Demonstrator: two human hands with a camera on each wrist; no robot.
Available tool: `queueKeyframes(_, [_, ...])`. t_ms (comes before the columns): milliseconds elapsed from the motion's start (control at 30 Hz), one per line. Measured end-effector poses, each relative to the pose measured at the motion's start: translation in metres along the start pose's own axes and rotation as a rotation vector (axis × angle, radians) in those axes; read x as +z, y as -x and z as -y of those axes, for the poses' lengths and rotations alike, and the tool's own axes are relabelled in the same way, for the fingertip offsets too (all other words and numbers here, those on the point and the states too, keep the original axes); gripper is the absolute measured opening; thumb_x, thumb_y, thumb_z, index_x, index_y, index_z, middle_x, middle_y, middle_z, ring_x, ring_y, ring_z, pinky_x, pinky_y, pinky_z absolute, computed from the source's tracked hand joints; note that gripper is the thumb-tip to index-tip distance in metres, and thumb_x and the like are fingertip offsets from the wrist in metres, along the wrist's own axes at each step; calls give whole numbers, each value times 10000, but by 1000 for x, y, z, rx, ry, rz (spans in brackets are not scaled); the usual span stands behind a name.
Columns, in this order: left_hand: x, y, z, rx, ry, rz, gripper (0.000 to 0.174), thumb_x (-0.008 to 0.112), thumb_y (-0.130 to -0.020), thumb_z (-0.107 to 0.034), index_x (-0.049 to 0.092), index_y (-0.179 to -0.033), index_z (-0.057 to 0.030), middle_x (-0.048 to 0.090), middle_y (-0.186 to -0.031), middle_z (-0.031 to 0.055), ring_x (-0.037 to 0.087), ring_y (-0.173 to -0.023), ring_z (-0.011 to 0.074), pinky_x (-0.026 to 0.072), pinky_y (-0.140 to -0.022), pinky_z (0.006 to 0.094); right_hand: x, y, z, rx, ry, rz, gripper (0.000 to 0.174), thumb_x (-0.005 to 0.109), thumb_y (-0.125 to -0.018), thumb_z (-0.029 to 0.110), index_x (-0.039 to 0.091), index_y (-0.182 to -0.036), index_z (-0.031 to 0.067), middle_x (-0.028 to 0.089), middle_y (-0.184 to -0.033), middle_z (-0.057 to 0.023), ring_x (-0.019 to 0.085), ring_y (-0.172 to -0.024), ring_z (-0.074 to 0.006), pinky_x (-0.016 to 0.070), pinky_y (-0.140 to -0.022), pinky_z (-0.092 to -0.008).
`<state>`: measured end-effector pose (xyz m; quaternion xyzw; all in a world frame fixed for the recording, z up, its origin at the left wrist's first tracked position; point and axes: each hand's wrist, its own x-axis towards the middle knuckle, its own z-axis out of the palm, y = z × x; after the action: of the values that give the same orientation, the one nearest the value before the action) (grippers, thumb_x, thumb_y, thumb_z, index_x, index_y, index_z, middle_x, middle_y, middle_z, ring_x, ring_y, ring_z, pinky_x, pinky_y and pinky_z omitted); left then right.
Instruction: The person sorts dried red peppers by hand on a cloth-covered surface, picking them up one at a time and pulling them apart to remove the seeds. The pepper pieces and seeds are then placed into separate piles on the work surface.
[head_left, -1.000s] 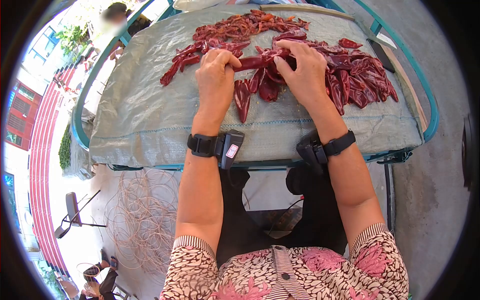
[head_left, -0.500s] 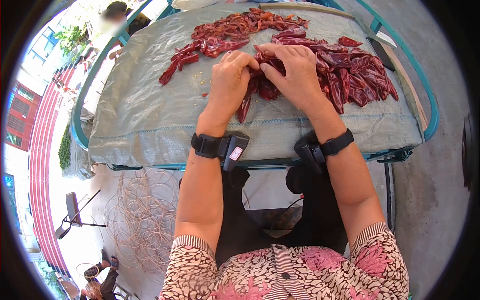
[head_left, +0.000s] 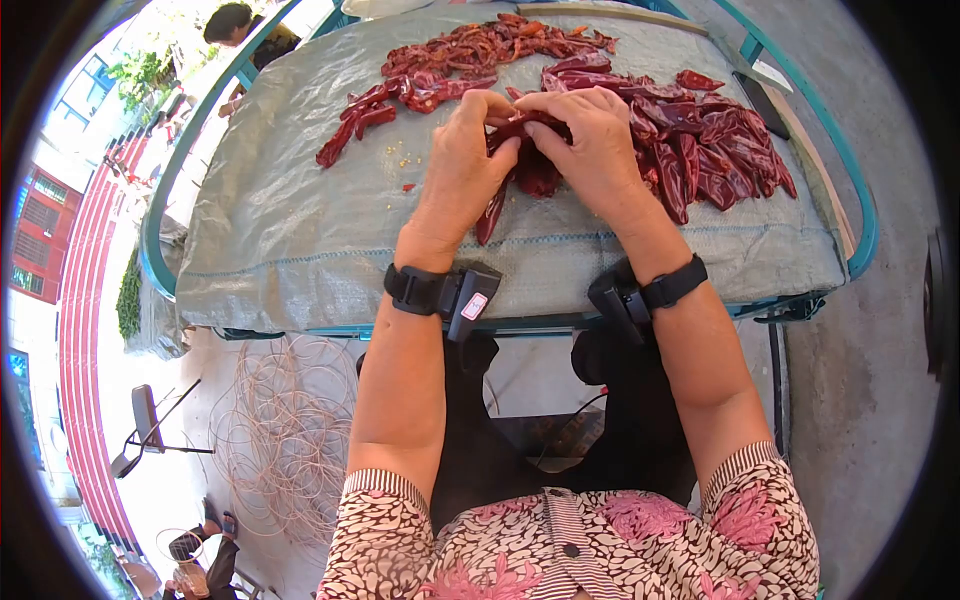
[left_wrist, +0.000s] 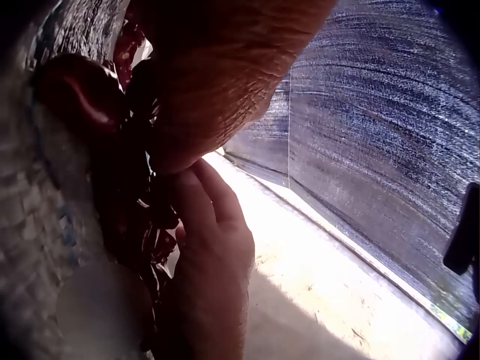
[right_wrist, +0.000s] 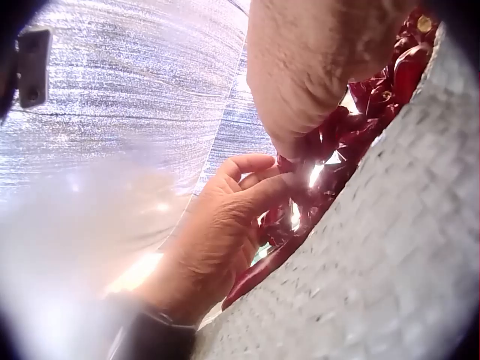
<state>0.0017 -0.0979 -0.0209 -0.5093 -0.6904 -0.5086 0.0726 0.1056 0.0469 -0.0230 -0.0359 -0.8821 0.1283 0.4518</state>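
Both hands meet over the near side of a pile of dried red chili peppers [head_left: 715, 150]. My left hand [head_left: 462, 165] pinches one end of a dark red chili pepper [head_left: 517, 130], its thumb toward me. From the other side, my right hand [head_left: 592, 150] grips the same pepper between thumb and fingers. Much of it is hidden by the fingers. Beneath the hands lie a long whole pepper [head_left: 490, 222] and a wider one [head_left: 537, 178]. In the right wrist view the left hand's fingertips [right_wrist: 262, 163] come right up to the right hand at the glossy peppers.
A woven plastic sheet [head_left: 300, 215] covers the bed, framed by teal rails [head_left: 155, 240]. Torn red pepper pieces [head_left: 450, 55] lie at the back, with several peppers [head_left: 365, 115] to the left. Pale seeds [head_left: 403, 158] dot the sheet. A dark flat object [head_left: 762, 105] lies right.
My left hand has moved right, closing in on the right hand, which shifted slightly left. The pepper stretched between them is now mostly covered. Seeds and a red scrap show where the left hand was.
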Motion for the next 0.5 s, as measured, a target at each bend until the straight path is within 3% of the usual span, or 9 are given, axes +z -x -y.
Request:
queueKeyframes(167, [-1, 2, 9, 49, -130, 80, 498, 793, -808, -95, 599, -1266, -66, 661, -1203, 145, 628, -1131, 294, 506, -972, 387, -4, -4, -3, 90, -49, -107, 184, 725, -873, 199, 737, -1056, 190, 739, -977, -20, 658, -1012, -237, 370, -1040, -440])
queueKeyframes(333, [0, 5, 11, 18, -199, 110, 518, 798, -812, -166, 627, -1293, -77, 651, -1237, 145, 584, -1188, 320, 469, -1024, 414, -9, -7, -10, 139, -15, -274, 183, 726, -880, 192, 736, -1063, 193, 740, -994, -24, 654, -1024, -243, 384, -1023, -453])
queueKeyframes(500, [-4, 6, 9, 50, -260, 191, 476, 789, -822, -218, 661, -1257, -72, 670, -1207, 130, 572, -1187, 323, 456, -1031, 420, -4, -1, -20, 210, 57, -195, 231, 721, -878, 189, 720, -1109, 189, 724, -1075, -46, 633, -1077, -271, 390, -1018, -472])
